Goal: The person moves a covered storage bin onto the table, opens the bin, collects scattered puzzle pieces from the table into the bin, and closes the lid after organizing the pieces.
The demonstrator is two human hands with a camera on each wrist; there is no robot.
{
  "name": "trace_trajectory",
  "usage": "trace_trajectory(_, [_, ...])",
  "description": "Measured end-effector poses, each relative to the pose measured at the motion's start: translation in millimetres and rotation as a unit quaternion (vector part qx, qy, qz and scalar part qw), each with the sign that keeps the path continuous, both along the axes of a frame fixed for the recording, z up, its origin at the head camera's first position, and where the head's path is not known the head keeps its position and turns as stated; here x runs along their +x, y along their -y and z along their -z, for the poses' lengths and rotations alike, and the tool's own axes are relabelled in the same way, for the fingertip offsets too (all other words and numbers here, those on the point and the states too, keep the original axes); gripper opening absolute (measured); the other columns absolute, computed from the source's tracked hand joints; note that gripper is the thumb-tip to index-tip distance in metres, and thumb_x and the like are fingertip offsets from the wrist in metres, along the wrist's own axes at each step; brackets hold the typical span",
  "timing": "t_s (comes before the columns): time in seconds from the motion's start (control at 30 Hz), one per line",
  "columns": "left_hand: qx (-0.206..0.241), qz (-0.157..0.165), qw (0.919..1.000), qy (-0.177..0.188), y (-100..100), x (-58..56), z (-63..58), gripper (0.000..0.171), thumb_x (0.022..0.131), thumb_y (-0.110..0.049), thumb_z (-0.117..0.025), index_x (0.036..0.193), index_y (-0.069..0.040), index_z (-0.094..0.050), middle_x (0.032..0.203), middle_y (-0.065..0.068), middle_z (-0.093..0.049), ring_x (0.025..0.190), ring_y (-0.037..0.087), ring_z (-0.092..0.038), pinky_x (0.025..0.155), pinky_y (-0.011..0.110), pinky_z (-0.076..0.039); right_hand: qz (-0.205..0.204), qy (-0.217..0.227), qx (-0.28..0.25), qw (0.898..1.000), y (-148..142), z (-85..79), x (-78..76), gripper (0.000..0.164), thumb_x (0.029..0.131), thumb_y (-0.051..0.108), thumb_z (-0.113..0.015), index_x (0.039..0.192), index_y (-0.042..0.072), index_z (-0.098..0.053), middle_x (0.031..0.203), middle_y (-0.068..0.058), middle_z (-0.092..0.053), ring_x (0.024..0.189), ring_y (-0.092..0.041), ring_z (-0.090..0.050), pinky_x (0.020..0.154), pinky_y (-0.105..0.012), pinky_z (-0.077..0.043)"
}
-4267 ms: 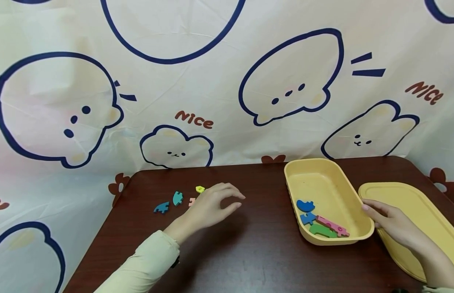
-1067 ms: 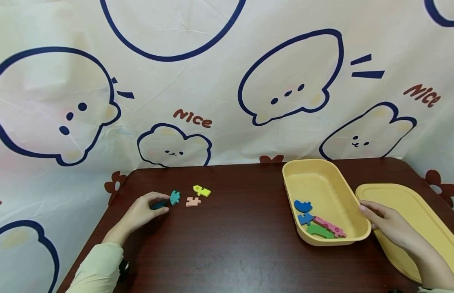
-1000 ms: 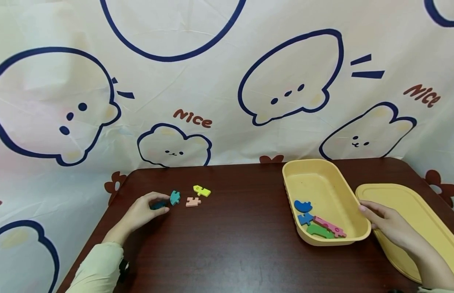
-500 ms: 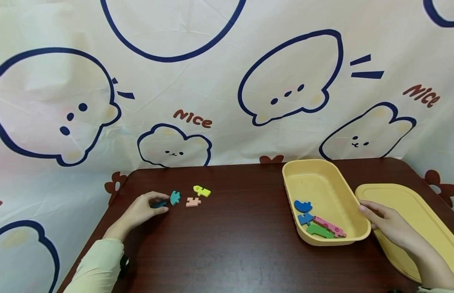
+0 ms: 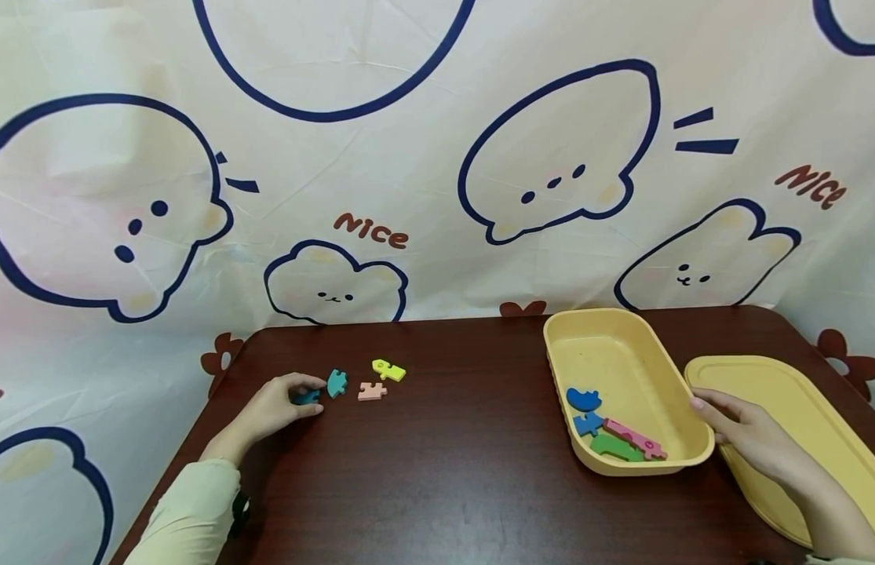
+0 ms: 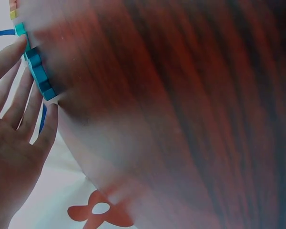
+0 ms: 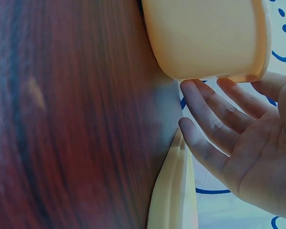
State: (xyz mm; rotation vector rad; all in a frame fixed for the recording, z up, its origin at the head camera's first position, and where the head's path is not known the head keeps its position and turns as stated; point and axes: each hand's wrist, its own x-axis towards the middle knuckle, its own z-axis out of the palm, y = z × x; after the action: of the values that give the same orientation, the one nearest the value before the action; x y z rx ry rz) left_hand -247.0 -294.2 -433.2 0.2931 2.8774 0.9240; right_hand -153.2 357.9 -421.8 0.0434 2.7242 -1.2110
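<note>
In the head view, my left hand (image 5: 271,408) is at the left of the table, its thumb and fingers around a dark teal puzzle piece (image 5: 307,398). The left wrist view shows this puzzle piece (image 6: 40,76) between thumb and fingers, partly covered. Beside the fingertips lies a lighter teal puzzle piece (image 5: 337,383). A peach puzzle piece (image 5: 370,391) and a yellow-green one (image 5: 388,369) lie further right. My right hand (image 5: 751,431) holds the side of a yellow box (image 5: 607,314), thumb at the rim; in the right wrist view its fingers (image 7: 212,114) touch the outer wall.
Inside the box are two blue pieces (image 5: 584,399), a pink strip (image 5: 635,438) and a green piece (image 5: 616,446). A yellow lid (image 5: 755,373) lies right of the box, under the right forearm. A printed cloth (image 5: 437,180) hangs behind the dark table (image 5: 444,486).
Since the oldest frame, my left hand has moved left to the dark teal puzzle piece. Over the last second it barely moves, its thumb and finger parting slightly. The right hand stays on the box.
</note>
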Motion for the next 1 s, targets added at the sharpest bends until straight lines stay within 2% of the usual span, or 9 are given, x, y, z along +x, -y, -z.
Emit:
trace_trajectory(0.3, [-0.005,-0.003,1.0000,-0.001,2.5,0.5,1.7,0.036,0.086,-0.013,-0.078,0.120,-0.004,-0.069,0.109,0.011,-0.065,0.098,0.028,-0.058,0.086,0.050,-0.049,-0.002,-0.003,0.002,1.000,0.2,0.1,-0.1,0.062,0.109,0.034,-0.038,0.143,-0.017,-0.033,0.132,-0.040,-0.048,0.083,-0.014,-0.066,0.068,-0.026,-0.051])
trace_trajectory(0.53, [-0.006,0.002,1.0000,-0.003,1.5,1.7,1.1,0.034,0.087,-0.013,-0.077,0.118,-0.003,-0.069,0.111,0.012,-0.065,0.098,0.028,-0.058,0.086,0.049,-0.049,-0.004,-0.011,-0.002,1.000,-0.7,1.2,0.2,0.061,0.109,0.033,-0.038,0.142,-0.018,-0.034,0.131,-0.040,-0.049,0.081,-0.010,-0.065,0.068,-0.026,-0.051])
trace_trajectory(1.0, [-0.006,0.001,1.0000,-0.008,1.6,2.1,2.1,0.034,0.088,-0.013,-0.076,0.119,-0.003,-0.069,0.113,0.014,-0.065,0.100,0.029,-0.060,0.086,0.050,-0.051,-0.003,-0.005,-0.001,1.000,-0.4,0.3,-0.1,0.062,0.109,0.034,-0.038,0.143,-0.018,-0.033,0.133,-0.040,-0.047,0.082,-0.011,-0.066,0.068,-0.026,-0.051])
